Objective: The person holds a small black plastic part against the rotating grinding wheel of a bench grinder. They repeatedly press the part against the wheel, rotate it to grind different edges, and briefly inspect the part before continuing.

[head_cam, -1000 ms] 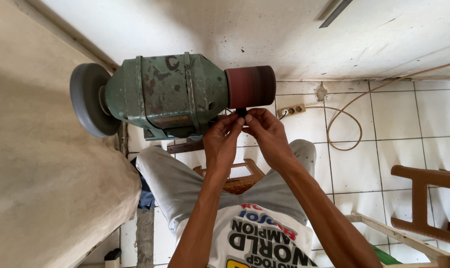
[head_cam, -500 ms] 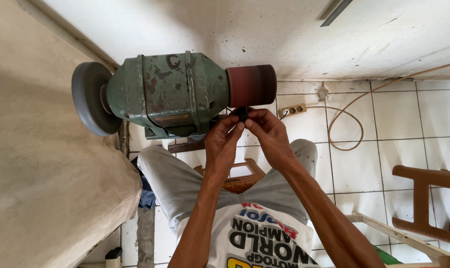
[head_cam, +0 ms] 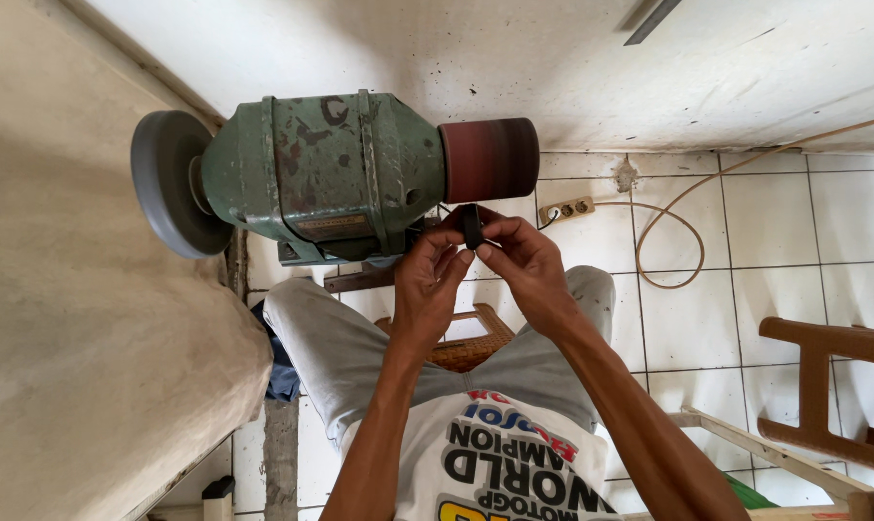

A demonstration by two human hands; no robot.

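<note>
A green bench grinder (head_cam: 321, 178) stands in front of me, with a grey wheel (head_cam: 167, 198) on its left end and a reddish-brown sanding drum (head_cam: 490, 159) on its right end. My left hand (head_cam: 435, 289) and my right hand (head_cam: 524, 265) meet just below the drum. Together their fingertips pinch a small dark piece (head_cam: 472, 228), which sits a little under the drum's lower edge. Whether the piece touches the drum I cannot tell.
A pale cloth-covered surface (head_cam: 80, 338) fills the left side. On the white tiled floor lie a power strip (head_cam: 567, 208) and a looping tan cable (head_cam: 678, 241). A woven stool (head_cam: 471, 338) sits between my knees. Wooden furniture (head_cam: 828, 386) stands at the right.
Both hands have dropped slightly, so the small dark piece has come a little away from the drum. The grinder has not moved.
</note>
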